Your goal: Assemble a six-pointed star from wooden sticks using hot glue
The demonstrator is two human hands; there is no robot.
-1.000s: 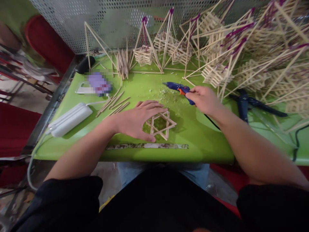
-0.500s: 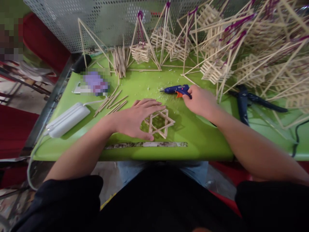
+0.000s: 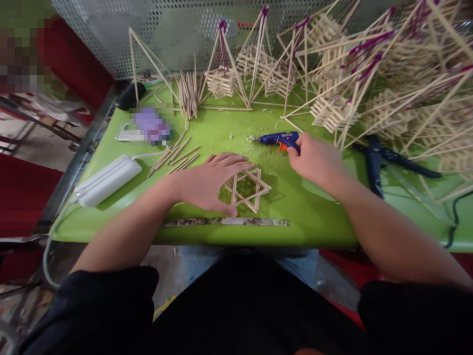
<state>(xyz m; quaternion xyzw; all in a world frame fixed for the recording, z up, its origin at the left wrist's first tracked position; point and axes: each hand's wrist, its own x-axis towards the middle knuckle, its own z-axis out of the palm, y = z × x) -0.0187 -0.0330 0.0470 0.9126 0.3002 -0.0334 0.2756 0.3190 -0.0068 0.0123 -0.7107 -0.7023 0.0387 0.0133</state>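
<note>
My left hand (image 3: 205, 183) reaches over the green tabletop with its fingers stretched out and thumb apart. It lies around the left side of a six-pointed star of thin wooden sticks (image 3: 257, 201), covering part of that side; firm contact cannot be made out. My right hand (image 3: 318, 160) is wrapped around the handle of a blue hot glue gun (image 3: 274, 138) with an orange trigger and a small red light. Its nozzle points left, close to whitish crumbs on the tabletop, beyond the star.
Loose sticks (image 3: 179, 154) and an upright stick bundle (image 3: 188, 96) lie left. A white power strip (image 3: 109, 181) is at the left edge. A flat strip (image 3: 225, 222) lies near the front edge. Dark-handled pliers (image 3: 373, 162) and stick frames with purple ties (image 3: 334, 112) crowd the right.
The whole view has shifted slightly. My right hand and the glue gun have moved a little to the right. My left hand keeps its place around the star.
</note>
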